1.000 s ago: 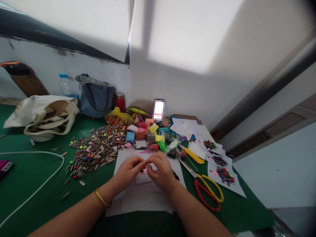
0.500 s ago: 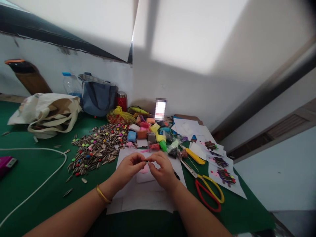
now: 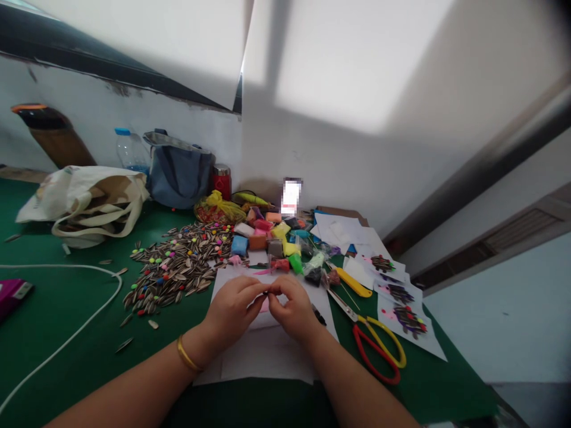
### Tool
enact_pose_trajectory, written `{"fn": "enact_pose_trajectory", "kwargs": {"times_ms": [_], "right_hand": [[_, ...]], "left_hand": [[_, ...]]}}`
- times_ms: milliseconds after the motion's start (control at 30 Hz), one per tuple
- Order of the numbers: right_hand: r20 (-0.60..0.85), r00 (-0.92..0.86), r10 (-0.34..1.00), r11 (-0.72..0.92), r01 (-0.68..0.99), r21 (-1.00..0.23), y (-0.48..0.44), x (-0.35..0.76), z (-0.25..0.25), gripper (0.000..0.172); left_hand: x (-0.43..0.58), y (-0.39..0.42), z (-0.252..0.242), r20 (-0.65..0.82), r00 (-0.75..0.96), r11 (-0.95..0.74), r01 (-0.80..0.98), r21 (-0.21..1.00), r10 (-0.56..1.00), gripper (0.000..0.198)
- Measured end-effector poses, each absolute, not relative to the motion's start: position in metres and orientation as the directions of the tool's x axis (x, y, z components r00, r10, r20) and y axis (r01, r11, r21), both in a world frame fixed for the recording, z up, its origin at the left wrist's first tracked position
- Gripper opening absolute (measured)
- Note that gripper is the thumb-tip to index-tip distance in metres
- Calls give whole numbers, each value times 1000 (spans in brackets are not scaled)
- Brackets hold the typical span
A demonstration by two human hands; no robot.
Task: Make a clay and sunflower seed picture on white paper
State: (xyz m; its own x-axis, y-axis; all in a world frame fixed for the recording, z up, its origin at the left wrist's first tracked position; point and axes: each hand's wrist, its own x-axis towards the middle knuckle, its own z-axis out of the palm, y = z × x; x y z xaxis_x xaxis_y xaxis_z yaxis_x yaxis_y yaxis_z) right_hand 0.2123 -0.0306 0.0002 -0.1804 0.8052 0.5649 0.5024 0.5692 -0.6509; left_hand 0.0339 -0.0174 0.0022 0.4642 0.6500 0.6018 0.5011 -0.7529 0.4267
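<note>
Both grips closed — left hand (image 3: 232,312) and right hand (image 3: 292,309) pinch tiny dark piece (image 3: 266,292) above white paper (image 3: 267,361); shaping, I'd guess — next move wants light, steady touch.

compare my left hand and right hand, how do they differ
The left hand has a gold bangle at its wrist; the right hand has none. The left hand reaches in with straighter fingers, while the right hand curls more. Both meet at the fingertips on a small dark piece, too small to identify, above white paper.
</note>
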Motion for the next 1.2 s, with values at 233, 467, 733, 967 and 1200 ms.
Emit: {"fn": "enact_pose_trajectory", "kwargs": {"times_ms": [233, 467, 733, 967, 1200], "right_hand": [[578, -135, 805, 517, 638, -571, -31, 210, -1, 11], [442, -11, 897, 371, 563, -739, -21, 225, -4, 15], [303, -36, 952, 295, 362, -884, -19, 225, -7, 22], [193, -13, 981, 187, 332, -925, -20, 225, -9, 13], [266, -48, 963, 261, 418, -870, -20, 226, -13, 30]], "left_hand": [[38, -21, 6, 585, 507, -747, 598, 291, 634, 9], [31, -11, 4, 428, 382, -574, 551, 606, 819, 6], [30, -5, -5, 338, 309, -451, 459, 765, 889, 8], [32, -3, -7, 331, 294, -433, 430, 792, 897, 10], [30, -6, -4, 303, 294, -415, 485, 770, 906, 17]]}}
